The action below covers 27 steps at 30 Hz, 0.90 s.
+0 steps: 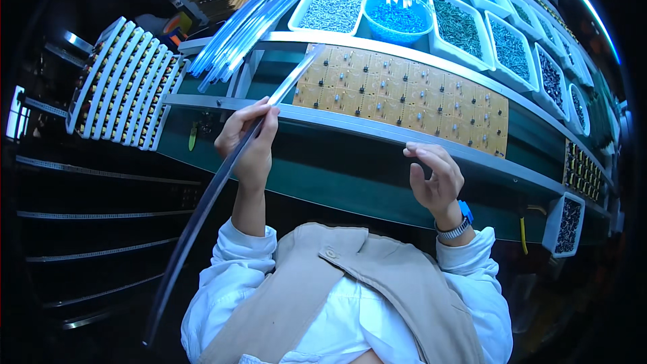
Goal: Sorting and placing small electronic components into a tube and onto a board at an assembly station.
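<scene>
My left hand (247, 143) is closed around a long, thin clear plastic tube (195, 222). The tube slants from low on the left up to the left end of a tan circuit board panel (411, 104). Small black and pale components stand in rows on that panel, which lies between two metal rails. I cannot tell whether the tube's tip touches the board. To the right, my right hand (438, 178) hovers just in front of the near rail (337, 123), fingers partly curled and thumb apart, with nothing in it. A blue-faced watch (465, 212) is on that wrist.
Behind the far rail stand a white tray of small parts (306, 10), a blue bowl (381, 30) and several more bins. Clear tubes (246, 23) lie in a bundle at the back left, near a white rack of boards (118, 87). Yellow-handled pliers (523, 234) hang at right.
</scene>
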{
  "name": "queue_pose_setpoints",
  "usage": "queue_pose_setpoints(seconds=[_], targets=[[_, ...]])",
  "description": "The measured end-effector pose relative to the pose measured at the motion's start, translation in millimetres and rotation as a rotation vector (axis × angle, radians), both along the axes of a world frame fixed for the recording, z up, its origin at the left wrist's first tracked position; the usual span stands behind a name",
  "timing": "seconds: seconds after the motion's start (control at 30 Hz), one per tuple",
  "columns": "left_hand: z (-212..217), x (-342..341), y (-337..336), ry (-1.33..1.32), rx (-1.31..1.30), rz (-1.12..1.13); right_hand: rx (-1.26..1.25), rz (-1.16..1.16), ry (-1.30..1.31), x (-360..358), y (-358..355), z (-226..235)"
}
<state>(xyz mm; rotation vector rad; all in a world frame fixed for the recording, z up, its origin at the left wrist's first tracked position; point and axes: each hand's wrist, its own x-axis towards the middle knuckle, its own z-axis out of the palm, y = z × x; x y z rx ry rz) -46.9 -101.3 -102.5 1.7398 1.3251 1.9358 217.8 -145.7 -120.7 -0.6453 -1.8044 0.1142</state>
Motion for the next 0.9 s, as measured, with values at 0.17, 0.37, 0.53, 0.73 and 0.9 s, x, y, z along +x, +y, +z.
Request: queue_pose_setpoints(seconds=[0.17, 0.37, 0.53, 0.73, 0.9], targets=[[2.2, 1.1, 4.0, 0.031, -0.073, 0.045, -0.014, -0.015, 0.030, -0.1, -1.3, -6.4], [0.2, -5.5, -8.6, 0.038, -0.062, 0.037, -0.026, -0.018, 0.032, -1.8, -0.2, -11.0], [-9.0, -11.8, -25.3, 0.029, -0.086, 0.027, -0.037, -0.043, 0.025, -1.2, 2.0, -14.5], [-35.4, -18.8, -31.6, 0.024, -0.031, 0.026, -0.042, -0.041, 0.014, -0.4, 0.5, -12.1], [-45.4, -21.7, -33.0, -0.019, -0.004, -0.005, -0.061, -0.054, 0.018, -1.0, 2.5, -14.5]])
